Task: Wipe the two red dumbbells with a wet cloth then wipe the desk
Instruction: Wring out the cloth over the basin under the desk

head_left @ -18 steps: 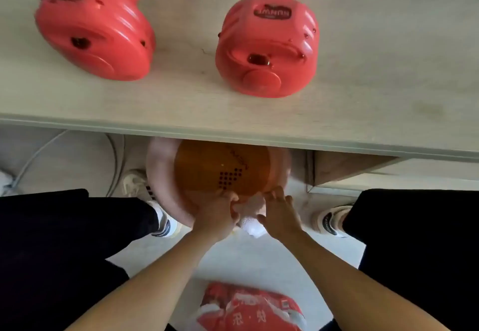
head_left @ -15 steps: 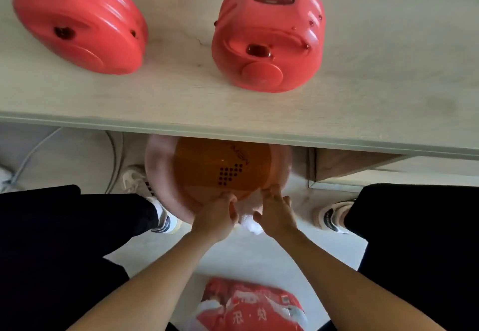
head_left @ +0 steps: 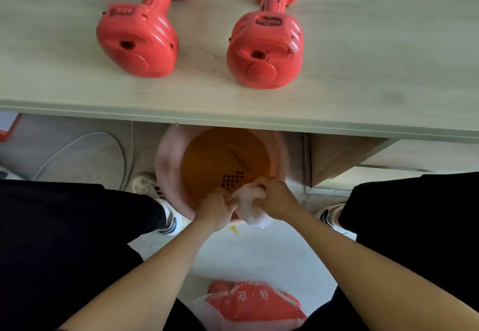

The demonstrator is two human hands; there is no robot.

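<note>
I see both hands, left hand (head_left: 216, 208) and right hand (head_left: 276, 197), gripping soft, limp wet cloth (head_left: 249, 205) over basin (head_left: 166, 164); I'd bunch it before dumbbells (head_left: 264, 50).

Both forearms reach toward 12 o'clock; left hand (head_left: 217, 210) and right hand (head_left: 276, 197) meet, fingers curled, gripping the cloth (head_left: 250, 207) between them.

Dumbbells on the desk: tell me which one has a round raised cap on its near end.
The right dumbbell: a round raised cap sits low on its near face. The left dumbbell shows only a small dark hole there.
</note>
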